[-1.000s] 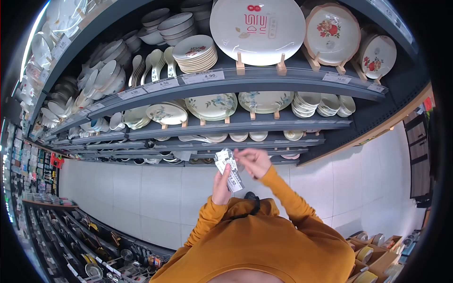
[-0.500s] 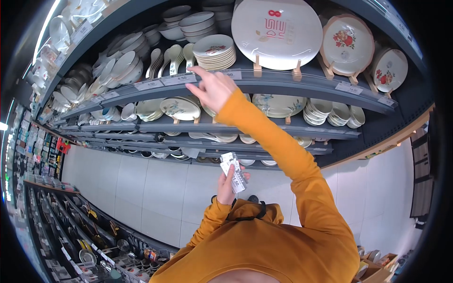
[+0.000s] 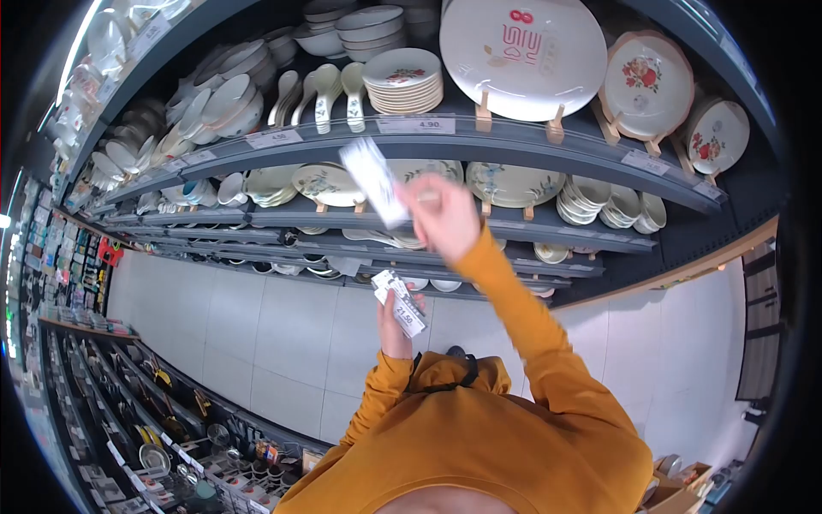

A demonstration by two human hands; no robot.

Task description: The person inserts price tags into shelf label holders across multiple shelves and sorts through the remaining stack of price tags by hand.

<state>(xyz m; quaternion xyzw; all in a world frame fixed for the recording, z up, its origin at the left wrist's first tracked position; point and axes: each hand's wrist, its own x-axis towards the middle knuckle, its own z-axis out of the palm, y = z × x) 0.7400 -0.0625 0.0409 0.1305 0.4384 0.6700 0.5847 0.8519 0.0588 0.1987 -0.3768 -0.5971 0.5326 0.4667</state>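
My right hand (image 3: 443, 216) pinches a white price label (image 3: 373, 182), smeared by motion, in front of the second shelf. Low in front of my body, my left hand (image 3: 396, 324) is closed round a bunch of price labels (image 3: 400, 307); the front one reads 21.50. On the upper shelf edge a 4.90 label (image 3: 417, 125) sits below a stack of small plates (image 3: 402, 81), and a 4.50 label (image 3: 274, 138) is further left. The rail between them shows no label. White spoons (image 3: 325, 97) lie above that stretch.
A large white plate (image 3: 524, 56) and flowered plates (image 3: 646, 84) stand on wooden holders. Bowls (image 3: 587, 199) are stacked on the second shelf. Tiled floor (image 3: 282, 343) lies below, with a rack of kitchen tools (image 3: 154, 411) at lower left and boxes (image 3: 681, 493) at lower right.
My right hand went up to the upper shelf edge, then drew back down and right with a label in it. That label has left the rail. My left hand still holds its bunch.
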